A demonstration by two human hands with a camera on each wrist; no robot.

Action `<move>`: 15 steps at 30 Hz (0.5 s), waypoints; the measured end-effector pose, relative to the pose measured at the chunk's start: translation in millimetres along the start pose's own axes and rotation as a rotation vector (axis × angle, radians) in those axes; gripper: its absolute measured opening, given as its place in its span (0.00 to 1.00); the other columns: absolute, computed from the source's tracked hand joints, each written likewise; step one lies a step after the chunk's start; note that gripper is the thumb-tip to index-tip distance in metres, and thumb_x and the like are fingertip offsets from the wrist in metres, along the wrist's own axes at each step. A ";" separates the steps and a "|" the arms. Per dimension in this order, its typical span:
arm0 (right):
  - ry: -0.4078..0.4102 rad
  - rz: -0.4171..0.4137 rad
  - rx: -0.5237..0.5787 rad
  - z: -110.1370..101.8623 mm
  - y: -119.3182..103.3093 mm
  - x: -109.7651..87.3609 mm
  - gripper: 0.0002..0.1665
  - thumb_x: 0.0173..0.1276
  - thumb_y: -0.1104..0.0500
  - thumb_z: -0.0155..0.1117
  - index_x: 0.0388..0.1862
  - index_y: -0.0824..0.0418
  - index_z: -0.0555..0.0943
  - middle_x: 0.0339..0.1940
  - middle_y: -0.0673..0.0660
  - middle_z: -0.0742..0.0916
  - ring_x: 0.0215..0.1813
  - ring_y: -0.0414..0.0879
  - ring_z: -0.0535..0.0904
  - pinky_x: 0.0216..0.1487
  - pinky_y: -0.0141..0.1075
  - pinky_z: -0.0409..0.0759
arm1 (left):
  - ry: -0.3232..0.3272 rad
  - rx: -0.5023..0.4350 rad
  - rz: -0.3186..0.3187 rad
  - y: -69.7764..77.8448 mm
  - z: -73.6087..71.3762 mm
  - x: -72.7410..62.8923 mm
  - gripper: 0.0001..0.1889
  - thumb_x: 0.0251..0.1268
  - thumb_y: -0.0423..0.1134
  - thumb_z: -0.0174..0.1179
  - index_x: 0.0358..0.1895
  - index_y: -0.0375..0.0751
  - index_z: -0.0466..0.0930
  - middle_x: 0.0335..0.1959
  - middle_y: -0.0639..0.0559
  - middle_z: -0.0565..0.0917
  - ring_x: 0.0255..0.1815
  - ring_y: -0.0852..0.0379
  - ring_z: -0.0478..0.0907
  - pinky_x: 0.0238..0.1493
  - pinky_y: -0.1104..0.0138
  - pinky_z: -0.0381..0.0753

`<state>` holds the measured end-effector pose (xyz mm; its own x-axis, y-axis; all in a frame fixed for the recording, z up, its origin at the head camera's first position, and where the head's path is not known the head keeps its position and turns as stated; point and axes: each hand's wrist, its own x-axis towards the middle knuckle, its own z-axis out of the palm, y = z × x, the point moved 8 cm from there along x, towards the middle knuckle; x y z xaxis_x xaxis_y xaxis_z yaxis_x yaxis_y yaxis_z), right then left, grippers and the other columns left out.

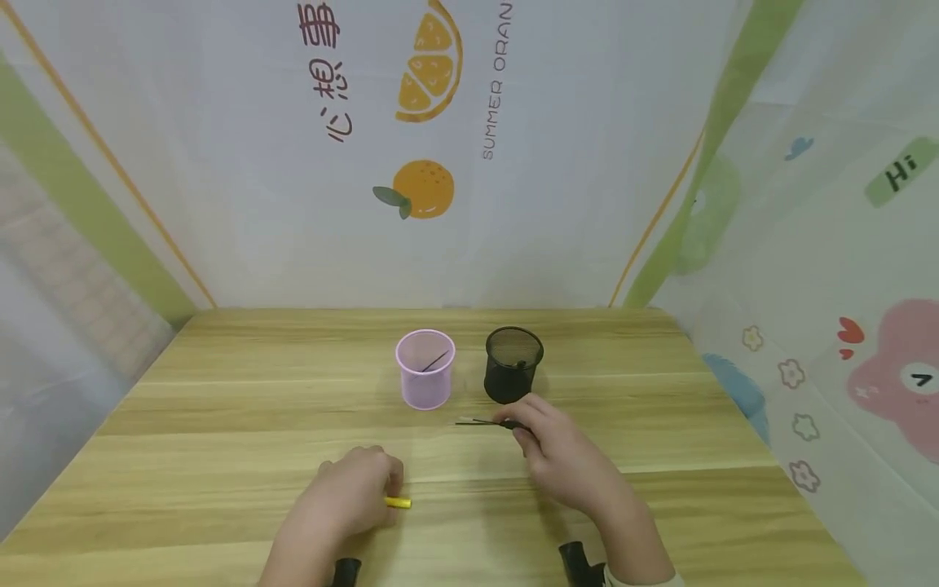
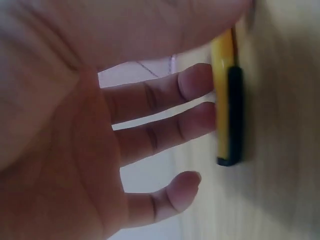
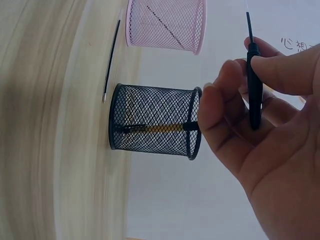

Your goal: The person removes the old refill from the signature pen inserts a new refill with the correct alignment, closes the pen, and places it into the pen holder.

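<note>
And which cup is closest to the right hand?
The black mesh cup. It stands just beyond the right hand, while the pink mesh cup is farther away, to the left of the black one.

Behind the wood-grain table (image 1: 220, 424) hangs a white cloth (image 1: 572, 163) printed with an orange (image 1: 425, 189) and an orange slice (image 1: 433, 73); right of the table, pale cloth (image 1: 778, 277) carries small flowers (image 1: 791, 374); left of it, a green stripe (image 1: 81, 191).
</note>
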<state>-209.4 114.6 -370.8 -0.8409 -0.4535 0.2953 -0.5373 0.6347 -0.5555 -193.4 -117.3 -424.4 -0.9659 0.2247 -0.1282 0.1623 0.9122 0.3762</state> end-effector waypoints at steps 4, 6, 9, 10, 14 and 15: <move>-0.002 -0.025 -0.001 0.8 -2.6 0.5 0.19 0.77 0.72 0.58 0.57 0.53 0.84 0.49 0.44 0.85 0.45 0.37 0.77 0.50 0.35 0.82 | 0.006 -0.011 0.019 -1.9 1.7 -0.8 0.20 0.41 0.34 0.84 0.21 0.53 0.76 0.27 0.58 0.76 0.33 0.57 0.72 0.47 0.39 0.78; -0.009 -0.030 0.000 1.3 -2.4 0.1 0.19 0.77 0.72 0.58 0.56 0.53 0.85 0.49 0.45 0.86 0.45 0.37 0.77 0.50 0.35 0.82 | 0.005 -0.033 0.027 -2.3 1.4 0.8 0.19 0.46 0.34 0.83 0.21 0.53 0.76 0.26 0.59 0.76 0.31 0.57 0.71 0.44 0.47 0.78; -0.027 -0.029 0.001 2.6 -1.0 -0.8 0.20 0.77 0.72 0.58 0.56 0.53 0.85 0.49 0.45 0.86 0.46 0.37 0.78 0.50 0.36 0.82 | 0.022 -0.090 0.072 0.2 -3.4 4.8 0.17 0.56 0.36 0.78 0.24 0.52 0.76 0.24 0.60 0.75 0.29 0.60 0.70 0.37 0.61 0.72; -0.034 -0.029 0.000 3.2 -0.5 -1.0 0.20 0.77 0.73 0.58 0.57 0.53 0.85 0.49 0.45 0.86 0.46 0.37 0.78 0.50 0.36 0.82 | 0.031 -0.120 0.089 1.8 -6.2 5.9 0.15 0.59 0.37 0.77 0.26 0.53 0.76 0.24 0.61 0.75 0.28 0.61 0.70 0.35 0.64 0.71; -0.047 -0.029 -0.009 4.5 1.2 -1.4 0.20 0.76 0.73 0.59 0.57 0.52 0.85 0.48 0.44 0.86 0.45 0.37 0.77 0.50 0.35 0.82 | 0.080 -0.212 0.166 12.7 -21.1 11.6 0.12 0.69 0.37 0.70 0.32 0.52 0.76 0.24 0.61 0.74 0.26 0.63 0.69 0.31 0.69 0.70; -0.048 -0.029 -0.010 4.7 1.5 -1.3 0.20 0.76 0.73 0.59 0.56 0.52 0.85 0.48 0.44 0.85 0.45 0.37 0.77 0.49 0.35 0.82 | 0.097 -0.223 0.180 15.7 -24.9 13.0 0.11 0.70 0.37 0.70 0.33 0.53 0.76 0.25 0.61 0.75 0.27 0.63 0.70 0.31 0.70 0.71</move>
<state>-208.8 113.2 -375.7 -0.8209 -0.5012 0.2736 -0.5624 0.6268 -0.5393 -208.4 -108.6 -397.4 -0.9422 0.3323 0.0428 0.2945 0.7606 0.5786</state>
